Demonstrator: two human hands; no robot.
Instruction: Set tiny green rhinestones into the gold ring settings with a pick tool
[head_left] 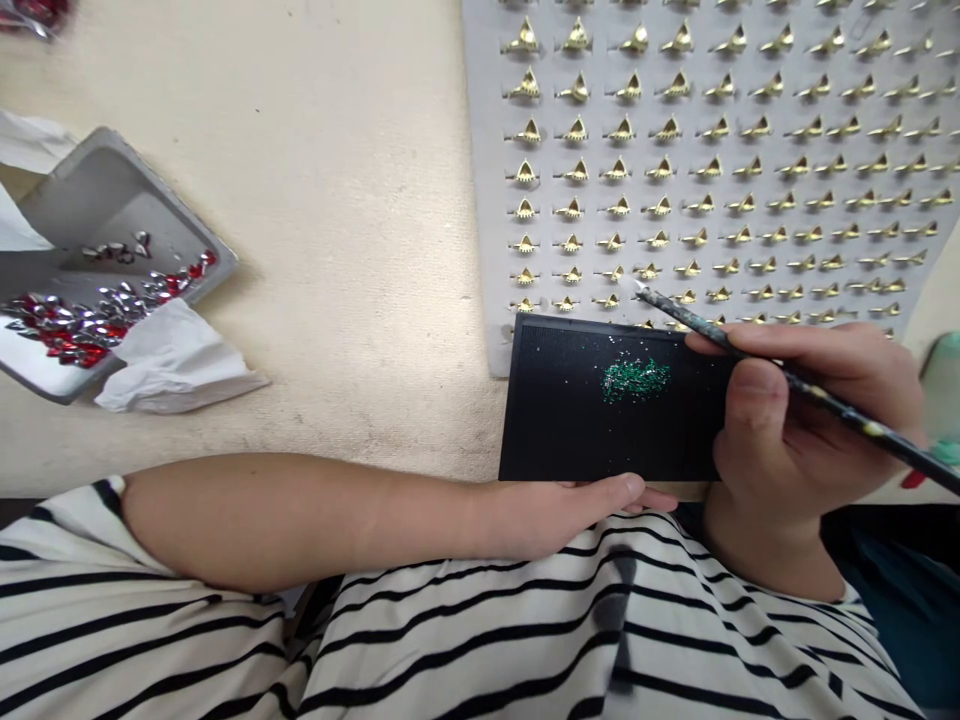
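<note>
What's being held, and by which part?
The right hand grips the black pen-like tool partway along its shaft. The left hand is at the near edge of the black tray; whether it grips there can't be told.

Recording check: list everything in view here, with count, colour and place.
table: one, cream, under everything
board: one, grey, upper right
rings: too many to count, gold, in rows on the board
flat tray: one, black, before the board
specks: uncounted, mostly green, on the flat tray
deep tray: one, grey, left
stones: uncounted, red and silver, in the deep tray
tissues: at least two, white, by the deep tray
bundle: one, red, top left, cut off
container: one, pale green, right edge
stick: one, dark, in the right hand
shirt: one, white with black stripes, bottom
left hand: one, at the flat tray's near edge
right hand: one, right
</note>
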